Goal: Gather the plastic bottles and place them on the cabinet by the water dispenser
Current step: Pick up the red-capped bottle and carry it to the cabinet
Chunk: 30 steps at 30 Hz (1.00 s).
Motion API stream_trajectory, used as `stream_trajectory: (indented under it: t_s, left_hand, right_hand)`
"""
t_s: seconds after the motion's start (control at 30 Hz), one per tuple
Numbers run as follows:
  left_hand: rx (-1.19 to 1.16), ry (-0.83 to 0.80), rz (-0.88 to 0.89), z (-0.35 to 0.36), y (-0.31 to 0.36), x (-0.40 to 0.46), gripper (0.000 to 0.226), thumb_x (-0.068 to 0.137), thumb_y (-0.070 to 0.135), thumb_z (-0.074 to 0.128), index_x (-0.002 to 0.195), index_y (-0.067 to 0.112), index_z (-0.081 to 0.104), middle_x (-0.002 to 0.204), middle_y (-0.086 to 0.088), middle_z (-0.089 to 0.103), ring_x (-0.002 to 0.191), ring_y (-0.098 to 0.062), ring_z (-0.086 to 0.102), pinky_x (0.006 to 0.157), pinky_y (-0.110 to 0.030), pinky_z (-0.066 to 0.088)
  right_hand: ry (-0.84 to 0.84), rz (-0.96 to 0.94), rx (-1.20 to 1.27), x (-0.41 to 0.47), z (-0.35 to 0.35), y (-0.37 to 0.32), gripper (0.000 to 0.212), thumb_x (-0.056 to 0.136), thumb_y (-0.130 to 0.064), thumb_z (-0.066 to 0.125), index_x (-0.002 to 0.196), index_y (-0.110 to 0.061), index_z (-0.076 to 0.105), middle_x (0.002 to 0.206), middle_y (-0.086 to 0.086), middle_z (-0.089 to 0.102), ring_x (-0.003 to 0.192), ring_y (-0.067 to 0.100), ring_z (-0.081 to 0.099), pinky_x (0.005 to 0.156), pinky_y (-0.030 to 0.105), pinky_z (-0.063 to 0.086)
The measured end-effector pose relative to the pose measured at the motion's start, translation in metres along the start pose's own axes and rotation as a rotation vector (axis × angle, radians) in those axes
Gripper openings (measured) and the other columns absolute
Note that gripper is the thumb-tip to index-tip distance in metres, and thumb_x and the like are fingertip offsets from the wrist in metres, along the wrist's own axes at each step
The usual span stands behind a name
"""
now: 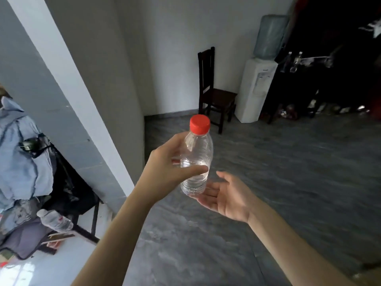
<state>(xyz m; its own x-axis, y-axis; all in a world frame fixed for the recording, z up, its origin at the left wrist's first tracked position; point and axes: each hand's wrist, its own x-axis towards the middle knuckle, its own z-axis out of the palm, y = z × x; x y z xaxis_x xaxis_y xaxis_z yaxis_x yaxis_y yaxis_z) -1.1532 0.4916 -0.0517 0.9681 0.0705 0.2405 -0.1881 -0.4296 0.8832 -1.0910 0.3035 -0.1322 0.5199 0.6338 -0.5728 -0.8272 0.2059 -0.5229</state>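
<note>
L hand (165, 172) grips clear bottle (196, 159) mid-body, thumb across front. Bottle near upright, long axis vertical w/ slight tilt, red cap (199, 124) up. R hand (224, 195) open, palm up, just under bottle base. Water dispenser (255, 89) far off, beside dark cabinet (299, 89).

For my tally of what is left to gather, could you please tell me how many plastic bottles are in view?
4 at least: one red-capped bottle held in the left hand, one white-capped bottle lying at lower left, two small bottles on the dark cabinet. The dark area may hide others.
</note>
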Motion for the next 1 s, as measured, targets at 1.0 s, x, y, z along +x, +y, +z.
stream_trajectory:
  t_s: [1.0]
  left_hand:
    - [-0.011, -0.178, -0.024, 0.129, -0.078, 0.451, 0.062, 0.076, 0.032, 0.087, 0.131, 0.039, 0.059, 0.110, 0.019, 0.073, 0.101, 0.001, 0.069, 0.092, -0.027, 0.054]
  right_hand:
    - [0.077, -0.059, 0.203, 0.187, -0.143, -0.363, 0.068, 0.098, -0.043, 0.046, 0.131, 0.016, 0.047, 0.128, 0.035, 0.059, 0.125, 0.044, 0.056, 0.104, 0.041, 0.047]
